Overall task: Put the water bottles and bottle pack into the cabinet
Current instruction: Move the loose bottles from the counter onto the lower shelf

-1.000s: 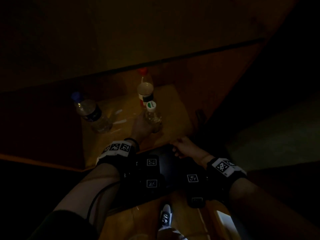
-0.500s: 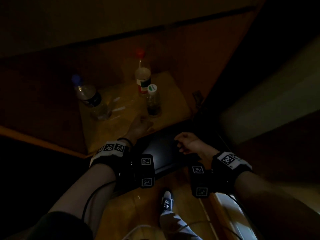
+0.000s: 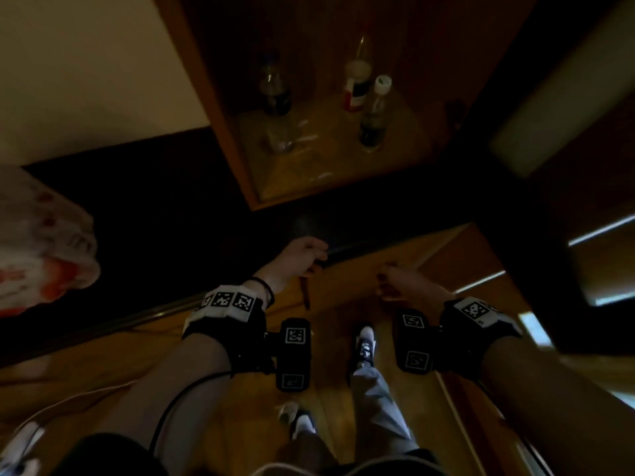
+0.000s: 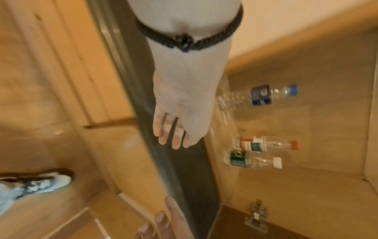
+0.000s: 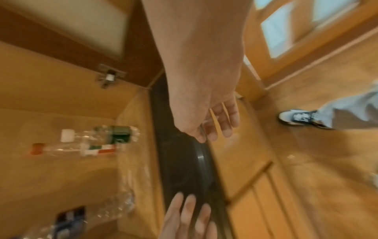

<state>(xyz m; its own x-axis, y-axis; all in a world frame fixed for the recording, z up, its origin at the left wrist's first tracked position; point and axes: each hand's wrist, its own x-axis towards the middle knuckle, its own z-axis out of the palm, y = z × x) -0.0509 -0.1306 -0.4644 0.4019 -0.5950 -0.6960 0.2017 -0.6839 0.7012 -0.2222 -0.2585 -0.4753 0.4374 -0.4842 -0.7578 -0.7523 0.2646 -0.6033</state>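
Three clear water bottles stand inside the open wooden cabinet [image 3: 330,173]: a blue-capped one [image 3: 275,97] at the left, a red-capped one [image 3: 357,84] at the back, and a white-capped, green-labelled one [image 3: 374,111] in front of it. My left hand [image 3: 311,250] and right hand [image 3: 388,280] hang in front of the cabinet, below its dark plinth, apart from the bottles. Each is relaxed and empty, as the left wrist view [image 4: 174,137] and right wrist view [image 5: 216,127] also show. A plastic-wrapped bottle pack [image 3: 41,242] with red labels lies at the far left.
The cabinet door [image 3: 515,139] stands open on the right, its metal hinge [image 4: 256,216] on the inner wall. A dark plinth strip [image 3: 343,214] runs under the cabinet. My shoes [image 3: 366,341] stand on the wooden floor, and a white cable [image 3: 68,403] lies at the lower left.
My left hand let go of the white-capped bottle and drew back out of the cabinet. Both hands now hang lower, and the view has pulled back, bringing the bottle pack into sight.
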